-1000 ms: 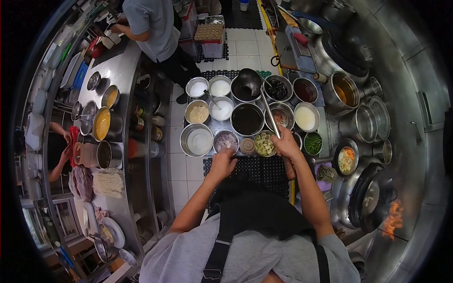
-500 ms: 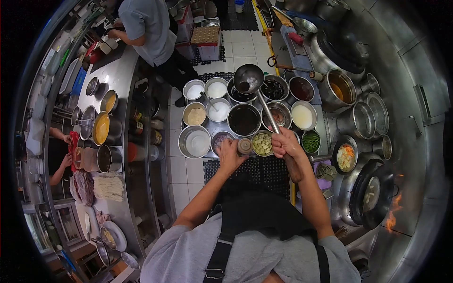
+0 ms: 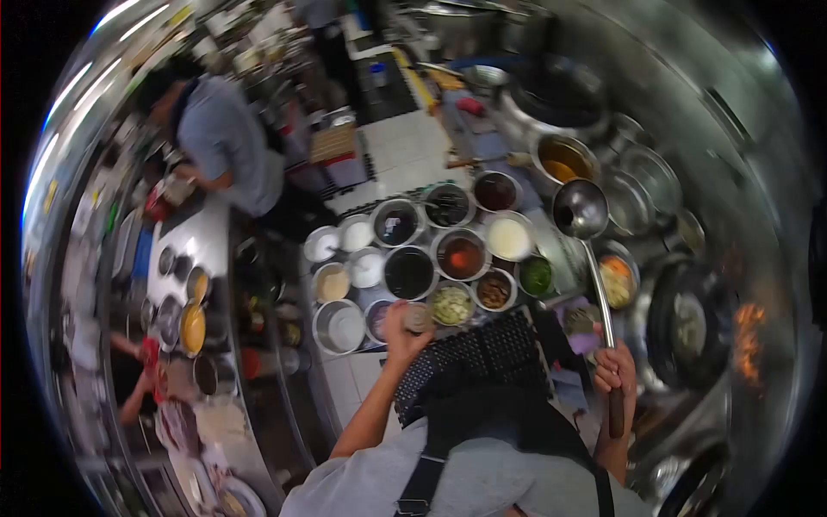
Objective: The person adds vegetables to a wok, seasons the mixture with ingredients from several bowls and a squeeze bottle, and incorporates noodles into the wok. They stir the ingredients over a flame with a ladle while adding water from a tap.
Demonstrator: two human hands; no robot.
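My right hand (image 3: 615,370) is closed round the handle of a long metal ladle (image 3: 581,209). The ladle's bowl hangs near a pot of amber liquid (image 3: 564,164), and its wooden grip end points down toward me. At the front edge of the seasoning tubs, my left hand (image 3: 399,336) has its fingers wrapped about a small round-topped jar (image 3: 419,319). Beside that jar are a tub of chopped pale green pieces (image 3: 452,305) and a tub of white stuff (image 3: 341,327). The jar's contents cannot be made out.
On the right, a wok (image 3: 689,323) holds pale food, with flames (image 3: 749,340) beside it. A pan of orange and white shreds (image 3: 615,280) stands nearer. A co-worker (image 3: 220,142) stands at the left steel counter (image 3: 194,237). Another person's arms (image 3: 133,370) reach in from the far left.
My right hand and the ladle have swung right, from over the tubs toward the stove side. My left hand stays on the jar. The whole view has turned and blurred somewhat.
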